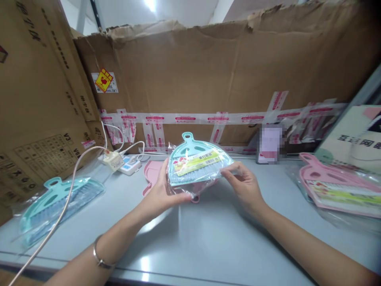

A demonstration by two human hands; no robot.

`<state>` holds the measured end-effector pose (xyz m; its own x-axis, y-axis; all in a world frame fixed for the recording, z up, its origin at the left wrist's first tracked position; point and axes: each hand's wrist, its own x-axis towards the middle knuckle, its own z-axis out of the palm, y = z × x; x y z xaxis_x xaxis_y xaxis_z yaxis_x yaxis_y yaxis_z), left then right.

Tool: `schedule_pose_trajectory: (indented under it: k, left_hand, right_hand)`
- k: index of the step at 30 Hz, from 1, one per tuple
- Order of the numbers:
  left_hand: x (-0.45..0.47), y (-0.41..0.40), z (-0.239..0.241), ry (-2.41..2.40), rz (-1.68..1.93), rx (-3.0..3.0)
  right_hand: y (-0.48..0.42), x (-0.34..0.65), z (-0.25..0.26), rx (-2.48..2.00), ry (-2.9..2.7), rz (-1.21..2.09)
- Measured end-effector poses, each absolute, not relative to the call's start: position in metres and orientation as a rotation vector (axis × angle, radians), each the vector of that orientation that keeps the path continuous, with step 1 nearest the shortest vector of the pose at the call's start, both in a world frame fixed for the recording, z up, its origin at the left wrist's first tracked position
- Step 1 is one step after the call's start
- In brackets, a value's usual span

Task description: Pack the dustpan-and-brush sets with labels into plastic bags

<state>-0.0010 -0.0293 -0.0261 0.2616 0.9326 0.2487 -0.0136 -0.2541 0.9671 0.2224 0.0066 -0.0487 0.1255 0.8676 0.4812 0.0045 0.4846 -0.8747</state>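
Above the middle of the table, a light-blue dustpan and brush set (198,163) is held up in a clear plastic bag. A green and yellow label card lies across its bristles. My left hand (162,188) grips the set's left side, thumb along the bottom of the bag. At the lower right corner, my right hand (242,182) pinches the bag between thumb and fingers. Behind and beneath the held set, a pink dustpan (151,171) rests on the table, mostly hidden.
Another light-blue dustpan and brush set (64,204) lies left, a white cable (70,190) crossing it. Bagged pink sets (336,182) lie right. At the back are a power strip (129,165), a phone (269,145) and a large cardboard box (193,75).
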Motion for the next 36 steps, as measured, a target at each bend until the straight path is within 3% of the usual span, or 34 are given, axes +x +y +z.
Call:
schedule_pose_trajectory:
  k: [8, 14, 22, 29, 36]
  left_hand:
    - [-0.011, -0.023, -0.036, 1.031, 1.092, 2.227]
    - [-0.003, -0.023, -0.037, 1.136, 1.441, 1.954]
    - [0.004, -0.021, -0.041, 1.214, 1.597, 1.491]
    - [0.006, -0.021, -0.037, 0.945, 1.705, 1.294]
    - [-0.002, -0.012, -0.038, 0.952, 1.422, 1.134]
  right_hand:
    - [0.012, 0.225, -0.053, -0.803, -1.139, 0.817]
    - [0.01, 0.224, -0.055, -0.784, -1.191, 0.835]
    - [0.002, 0.212, -0.059, -0.822, -1.205, 0.7]
    - [-0.007, 0.207, -0.047, -0.719, -1.06, 1.068]
    - [0.004, 0.213, -0.05, -0.817, -0.95, 1.37]
